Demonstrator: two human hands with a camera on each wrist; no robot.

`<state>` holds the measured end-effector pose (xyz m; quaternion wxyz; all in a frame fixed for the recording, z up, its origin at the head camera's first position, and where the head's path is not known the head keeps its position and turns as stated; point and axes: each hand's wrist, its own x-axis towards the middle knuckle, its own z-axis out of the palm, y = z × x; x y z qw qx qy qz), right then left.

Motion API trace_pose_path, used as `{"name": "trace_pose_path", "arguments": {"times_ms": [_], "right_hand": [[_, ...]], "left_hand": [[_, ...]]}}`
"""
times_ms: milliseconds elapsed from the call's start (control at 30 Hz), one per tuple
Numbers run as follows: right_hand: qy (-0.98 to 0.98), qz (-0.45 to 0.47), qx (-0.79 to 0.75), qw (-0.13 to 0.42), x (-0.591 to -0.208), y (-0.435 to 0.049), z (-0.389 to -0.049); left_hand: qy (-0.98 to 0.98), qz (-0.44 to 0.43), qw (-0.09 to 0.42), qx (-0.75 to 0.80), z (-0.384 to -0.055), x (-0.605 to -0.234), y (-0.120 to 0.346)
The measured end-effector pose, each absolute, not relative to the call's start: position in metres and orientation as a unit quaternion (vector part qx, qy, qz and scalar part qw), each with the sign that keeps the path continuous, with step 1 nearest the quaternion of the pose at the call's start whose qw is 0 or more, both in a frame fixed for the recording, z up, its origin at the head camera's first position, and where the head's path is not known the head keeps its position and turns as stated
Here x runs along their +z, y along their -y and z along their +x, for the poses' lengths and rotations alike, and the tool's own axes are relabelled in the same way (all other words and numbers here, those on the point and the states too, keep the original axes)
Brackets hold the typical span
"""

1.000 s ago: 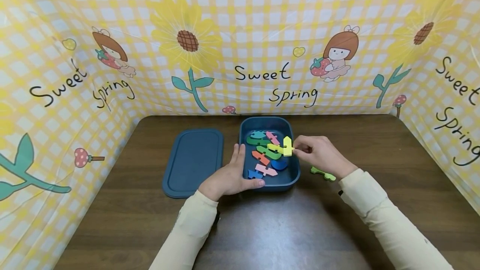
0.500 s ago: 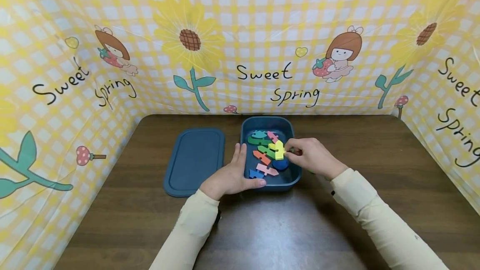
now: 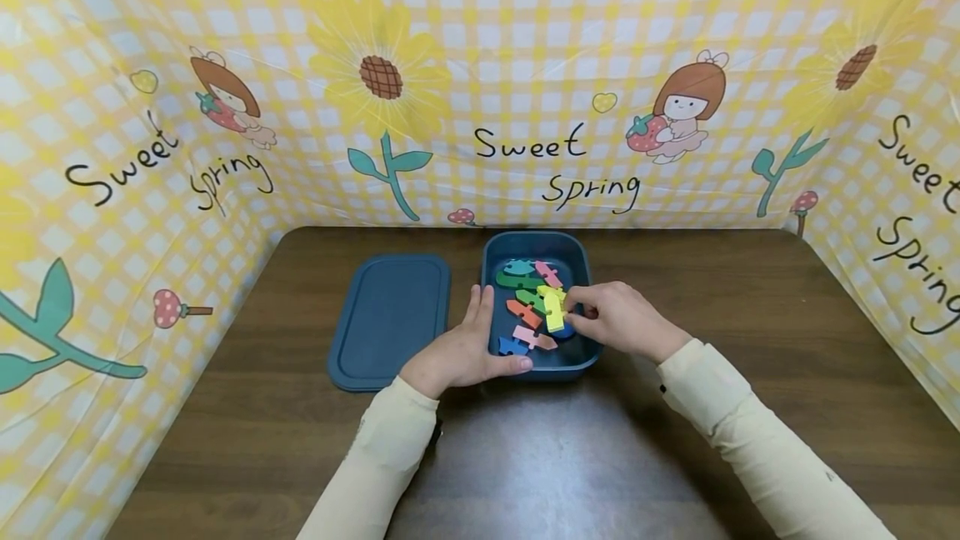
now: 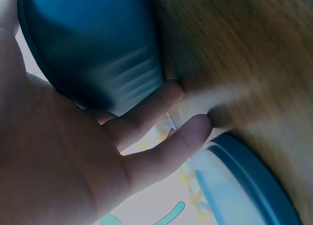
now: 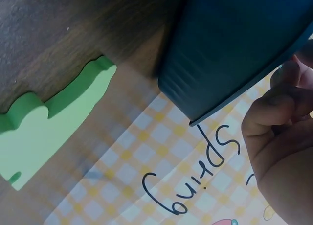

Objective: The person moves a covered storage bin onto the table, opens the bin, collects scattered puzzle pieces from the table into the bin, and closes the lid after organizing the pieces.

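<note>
A dark blue box (image 3: 577,359) holds several colourful foam-like puzzle pieces with notches: teal, pink (image 3: 548,273), green, orange (image 3: 523,312) and blue. My right hand (image 3: 622,317) reaches over the box's right wall and pinches a yellow puzzle piece (image 3: 554,312) above the others; in the right wrist view the piece is out of sight. Along the left wall lies my left hand (image 3: 457,357), fingers straight and thumb on the near rim. The left wrist view has that hand (image 4: 73,151) with two fingers stretched beside the box (image 4: 98,39).
A dark blue lid (image 3: 390,323) lies flat on the wooden table left of the box. A light green puzzle piece (image 5: 54,120) sits right of the box, covered by the right hand in the head view. A checked yellow cloth (image 3: 517,90) hangs behind and at both sides.
My right hand has moved left and slightly down, carrying the yellow puzzle piece from the box's right rim to over the pile, and the piece has tilted. The left hand stays in place.
</note>
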<state>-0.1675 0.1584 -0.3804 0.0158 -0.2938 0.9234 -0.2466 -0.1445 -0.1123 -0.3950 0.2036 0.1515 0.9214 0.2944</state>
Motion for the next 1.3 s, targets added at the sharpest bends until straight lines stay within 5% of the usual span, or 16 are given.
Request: {"name": "trace_pose_path", "arguments": {"times_ms": [567,833,1067,1300], "right_hand": [[-0.936,-0.274,-0.209,0.071,-0.374,-0.169,-0.152],[-0.938,-0.260,-0.224,0.051,-0.368,-0.176,-0.144],[-0.946,-0.230,-0.226,0.022,-0.369,-0.210,-0.143],[-0.960,-0.177,-0.204,0.075,-0.392,-0.255,-0.143]], "left_hand": [[-0.924,0.146,0.201,0.292,-0.145,-0.397,0.111],[-0.922,0.144,0.200,0.297,-0.146,-0.399,0.110],[-0.921,0.149,0.199,0.300,-0.147,-0.398,0.110],[-0.921,0.147,0.200,0.300,-0.146,-0.400,0.111]]}}
